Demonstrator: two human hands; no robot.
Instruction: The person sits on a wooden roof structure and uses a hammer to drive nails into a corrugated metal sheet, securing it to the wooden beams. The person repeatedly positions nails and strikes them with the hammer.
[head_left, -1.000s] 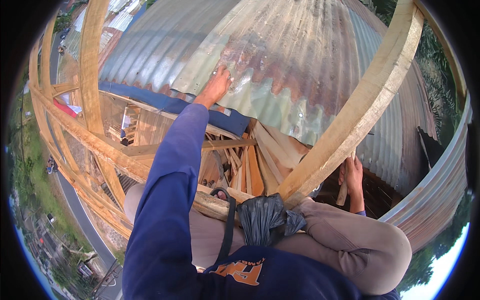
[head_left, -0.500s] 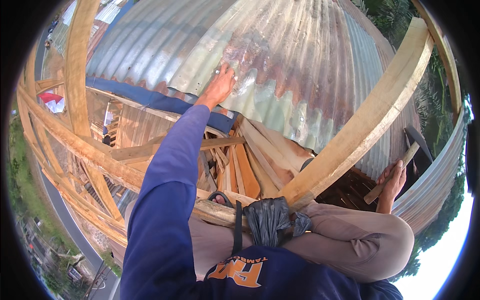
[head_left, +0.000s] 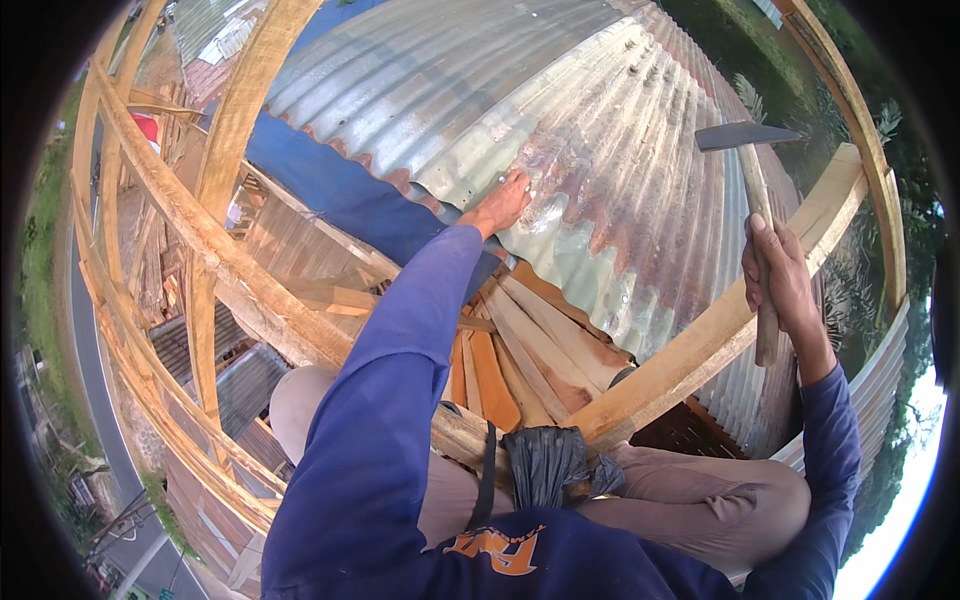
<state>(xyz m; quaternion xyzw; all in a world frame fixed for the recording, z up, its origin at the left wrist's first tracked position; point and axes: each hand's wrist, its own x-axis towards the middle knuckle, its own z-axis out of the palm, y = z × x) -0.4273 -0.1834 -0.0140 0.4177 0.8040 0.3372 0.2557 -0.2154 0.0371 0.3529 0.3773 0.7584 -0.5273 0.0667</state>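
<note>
One bare right hand point(head_left: 783, 270) is wrapped around a dark-headed, wooden-handled hammer point(head_left: 754, 185), which is raised at the person's right, its grey metal head uppermost. The grip is closed, with the lower end of the handle coming out below the fingers. I judge this tool to be heavy at its head and stiff; the smooth wood may slip if the palm is sweaty, so the lower half of the handle is the good place to hold.

The left hand point(head_left: 503, 200) lies with bent fingers at the weathered, rust-stained corrugated metal sheet point(head_left: 640, 150), near its lower edge; I cannot tell whether it pinches something small. This sheet is in front of the person, beside a blue sheet point(head_left: 345, 195). It looks thin and springy, stiff along its ridges but easier to bend across them. Its edge is probably sharp, so a flat palm on the ridges seems safer. A thick pale wooden beam point(head_left: 680, 370) slants below the hammer, and a crumpled black plastic bag point(head_left: 545, 465) is between the person's legs.
</note>
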